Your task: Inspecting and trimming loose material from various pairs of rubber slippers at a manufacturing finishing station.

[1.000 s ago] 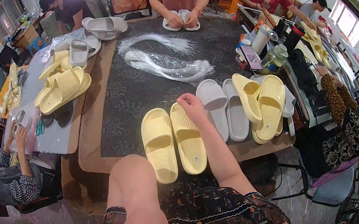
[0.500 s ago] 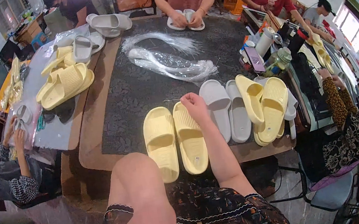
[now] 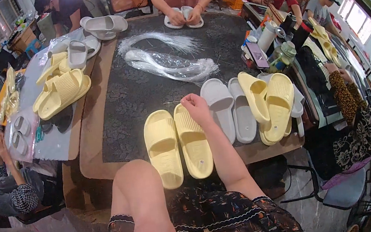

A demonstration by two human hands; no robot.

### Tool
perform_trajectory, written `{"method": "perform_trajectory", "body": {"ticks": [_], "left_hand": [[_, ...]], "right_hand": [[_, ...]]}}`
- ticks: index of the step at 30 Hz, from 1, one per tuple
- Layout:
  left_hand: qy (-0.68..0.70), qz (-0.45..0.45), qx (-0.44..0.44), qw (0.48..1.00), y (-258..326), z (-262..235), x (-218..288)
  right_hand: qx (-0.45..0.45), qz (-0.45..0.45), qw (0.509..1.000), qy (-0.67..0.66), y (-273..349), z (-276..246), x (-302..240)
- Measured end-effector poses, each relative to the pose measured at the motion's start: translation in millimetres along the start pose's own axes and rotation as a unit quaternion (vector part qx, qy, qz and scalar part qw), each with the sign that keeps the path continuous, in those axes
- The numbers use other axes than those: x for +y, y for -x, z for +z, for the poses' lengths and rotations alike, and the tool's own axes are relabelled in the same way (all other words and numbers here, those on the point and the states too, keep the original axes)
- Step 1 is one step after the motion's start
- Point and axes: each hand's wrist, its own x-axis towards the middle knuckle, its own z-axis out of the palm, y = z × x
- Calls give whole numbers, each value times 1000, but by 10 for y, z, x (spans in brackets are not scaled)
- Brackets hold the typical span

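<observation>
The right hand (image 3: 196,105) rests on the toe end of the right yellow slide sandal (image 3: 193,139), fingers curled down over its front edge; it looks like a pinch on the rim, though whether the fingers actually clamp it or only touch I cannot tell. The left hand is out of sight, only the bent left arm (image 3: 139,209) showing at the lower edge. That sandal lies flat, sole down, touching its mate, the left yellow slide sandal (image 3: 162,146), both near the front edge of the dark table (image 3: 139,94). Judging by the thick moulded shape, these are probably light, soft foam, springy and not fragile, with little to slip; the broad strap or the toe rim would be the easy places to grip. Just beside the pair on the right lie two grey slides (image 3: 230,109), then a leaning stack of more yellow slides (image 3: 272,105). Farther back sits a bundle of clear plastic ties and bags (image 3: 167,61). No bin or box stands near the hand; at the table's right edge a lidded clear jar (image 3: 284,52) and a white cup (image 3: 268,35) stand, contents not discernible
</observation>
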Motion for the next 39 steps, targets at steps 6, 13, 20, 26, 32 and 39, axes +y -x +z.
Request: {"method": "perform_trajectory", "body": {"ticks": [6, 13, 20, 26, 32, 39], "left_hand": [[-23, 86, -6, 996, 34, -2, -34], [13, 1, 4, 1000, -6, -14, -23], [38, 1, 1, 999, -15, -20, -52], [58, -10, 17, 998, -37, -6, -57], [71, 38, -1, 997, -8, -54, -62], [120, 53, -37, 991, -16, -95, -122]], "right_hand": [[-10, -5, 1000, -24, -7, 5, 30], [-16, 1, 1000, -18, -23, 2, 31], [-14, 3, 999, -34, -71, -9, 119], [-8, -9, 1000, -17, -7, 22, 12], [-5, -13, 1000, -11, -32, -8, 79], [-9, 5, 1000, 3, 6, -16, -76]]}}
